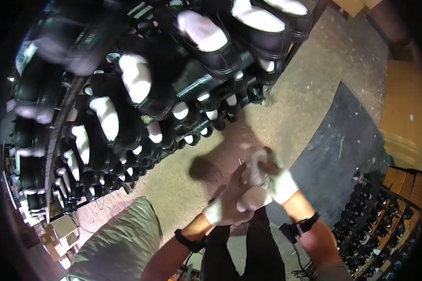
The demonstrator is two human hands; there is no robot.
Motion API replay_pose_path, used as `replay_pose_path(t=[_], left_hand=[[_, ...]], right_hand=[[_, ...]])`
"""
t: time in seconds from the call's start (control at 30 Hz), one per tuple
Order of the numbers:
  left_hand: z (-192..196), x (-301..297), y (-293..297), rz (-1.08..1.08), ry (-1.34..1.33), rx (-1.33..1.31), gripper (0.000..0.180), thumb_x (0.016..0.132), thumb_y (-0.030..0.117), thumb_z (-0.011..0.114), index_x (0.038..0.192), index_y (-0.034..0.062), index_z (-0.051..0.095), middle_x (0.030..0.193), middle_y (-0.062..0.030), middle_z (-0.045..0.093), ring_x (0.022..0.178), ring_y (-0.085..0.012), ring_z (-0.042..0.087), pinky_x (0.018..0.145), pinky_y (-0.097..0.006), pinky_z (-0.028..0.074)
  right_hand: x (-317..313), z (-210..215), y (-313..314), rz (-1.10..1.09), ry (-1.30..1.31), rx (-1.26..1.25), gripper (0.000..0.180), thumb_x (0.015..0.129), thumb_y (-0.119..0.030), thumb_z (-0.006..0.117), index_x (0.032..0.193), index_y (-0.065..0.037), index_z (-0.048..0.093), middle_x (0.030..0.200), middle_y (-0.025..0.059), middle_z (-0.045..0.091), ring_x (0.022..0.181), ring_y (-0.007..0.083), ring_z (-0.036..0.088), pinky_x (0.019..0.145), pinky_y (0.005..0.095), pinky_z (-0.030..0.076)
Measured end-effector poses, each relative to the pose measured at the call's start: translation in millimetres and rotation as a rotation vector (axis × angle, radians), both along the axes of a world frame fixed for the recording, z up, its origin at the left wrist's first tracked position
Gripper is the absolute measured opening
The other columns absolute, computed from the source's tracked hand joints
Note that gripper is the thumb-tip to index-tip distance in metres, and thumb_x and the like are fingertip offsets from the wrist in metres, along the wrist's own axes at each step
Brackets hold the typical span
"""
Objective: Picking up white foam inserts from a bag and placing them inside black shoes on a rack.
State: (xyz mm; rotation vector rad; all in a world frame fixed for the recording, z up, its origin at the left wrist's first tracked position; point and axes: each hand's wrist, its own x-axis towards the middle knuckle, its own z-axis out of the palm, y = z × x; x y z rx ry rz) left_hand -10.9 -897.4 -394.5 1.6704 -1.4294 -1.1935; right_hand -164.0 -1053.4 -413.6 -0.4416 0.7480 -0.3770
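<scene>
In front of my body both hands, in white knit gloves with orange-red cuff edges, hold a pale lumpy object point(252, 198) with a rounded near end. It looks like the white pieces in the shoes, but blur hides its exact kind. My left hand point(226, 202) is wrapped round its left side. On the other side my right hand point(280, 183) closes on it, the fingers partly smeared. Rows of black shoes point(199, 35) stand on a rack at the upper left, with white pieces showing in their openings. Dark bands circle both wrists.
A grey-green padded sack point(119, 236) lies at the lower left. Dark sheeting point(335, 140) covers the floor to the right, beside cardboard boxes point(405, 103). More dark shoes point(363, 220) fill a rack at the lower right. Small cartons point(58, 236) stand far left.
</scene>
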Motion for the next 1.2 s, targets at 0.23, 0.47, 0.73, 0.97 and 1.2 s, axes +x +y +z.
replay_pose_path(t=[0.23, 0.47, 0.73, 0.97, 1.2], left_hand=[[-120.0, -4.6, -100.9, -0.052, 0.257, 0.077, 0.072, 0.081, 0.024, 0.084, 0.145, 0.0016, 0.063, 0.136, -0.0207, 0.072, 0.129, -0.0336, 0.069, 0.114, -0.051, 0.054], [-180.4, 1.5, -156.4, 0.022, -0.142, -0.303, 0.075, 0.075, 0.023, 0.087, 0.144, 0.003, 0.064, 0.153, -0.0266, 0.055, 0.151, -0.048, 0.045, 0.125, -0.052, 0.047], [-201.9, 17.0, -182.6, 0.27, -0.215, -0.282, 0.066, 0.074, 0.009, 0.083, 0.134, -0.0045, 0.058, 0.163, -0.0301, 0.034, 0.137, -0.0507, 0.059, 0.117, -0.052, 0.056], [-274.6, -27.7, -117.6, 0.038, -0.095, 0.012, 0.051, 0.081, 0.017, 0.079, 0.124, -0.0055, 0.065, 0.162, -0.0303, 0.038, 0.133, -0.048, 0.063, 0.123, -0.051, 0.047], [-287.3, -24.3, -96.2, 0.218, -0.001, 0.078, 0.062, 0.076, 0.012, 0.082, 0.133, -0.006, 0.063, 0.164, -0.0306, 0.036, 0.138, -0.0499, 0.059, 0.116, -0.051, 0.054]], right_hand=[[-16.9, -115.4, -101.4, 0.158, 0.084, -0.225, 0.058, 0.104, -0.012, 0.068, 0.158, 0.0, 0.052, 0.151, 0.0202, 0.062, 0.132, 0.0302, 0.066, 0.117, 0.0444, 0.053], [-7.5, -181.6, -156.0, 0.086, -0.059, 0.206, 0.046, 0.115, -0.018, 0.053, 0.154, 0.006, 0.053, 0.153, 0.0193, 0.061, 0.14, 0.0326, 0.061, 0.124, 0.0453, 0.048], [95.5, -217.5, -245.5, -0.298, 0.349, -0.98, 0.051, 0.097, -0.013, 0.074, 0.141, 0.01, 0.062, 0.124, 0.0193, 0.075, 0.104, 0.0292, 0.077, 0.088, 0.0375, 0.064], [167.0, -260.8, -253.3, -0.062, 0.791, -2.124, 0.031, 0.089, -0.027, 0.076, 0.114, -0.008, 0.078, 0.126, 0.0186, 0.075, 0.123, 0.0457, 0.064, 0.112, 0.0509, 0.048], [163.3, -273.5, -269.9, 0.14, 0.736, -2.429, 0.035, 0.093, -0.033, 0.076, 0.118, -0.008, 0.08, 0.121, 0.0198, 0.077, 0.121, 0.0414, 0.067, 0.11, 0.0532, 0.05]])
